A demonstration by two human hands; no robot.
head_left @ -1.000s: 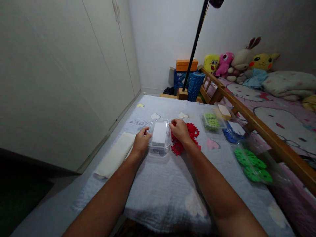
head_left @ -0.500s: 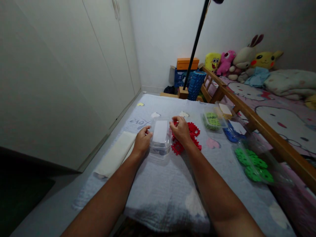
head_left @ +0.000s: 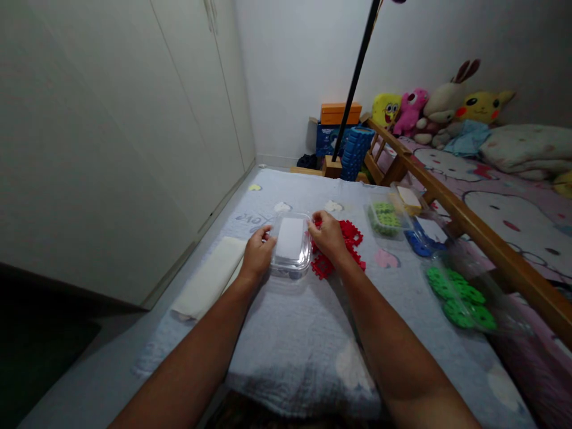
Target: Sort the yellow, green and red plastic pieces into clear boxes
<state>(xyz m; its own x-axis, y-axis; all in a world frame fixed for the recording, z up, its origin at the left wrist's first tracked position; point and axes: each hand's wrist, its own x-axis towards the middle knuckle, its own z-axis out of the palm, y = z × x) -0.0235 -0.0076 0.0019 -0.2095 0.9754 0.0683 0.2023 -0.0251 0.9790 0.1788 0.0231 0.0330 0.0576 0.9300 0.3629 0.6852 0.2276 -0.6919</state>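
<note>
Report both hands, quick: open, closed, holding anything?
Left hand: partly curled at the left edge of the clear plastic container; firm grip cannot be told.
Right hand: fingers curled at its right edge; grip cannot be told.

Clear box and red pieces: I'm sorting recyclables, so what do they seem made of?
The clear box seems glossy plastic: transparent, with bright glints along its rim. The red pieces look matte, perhaps moulded plastic or foam, given their even colour and notched edges.
</note>
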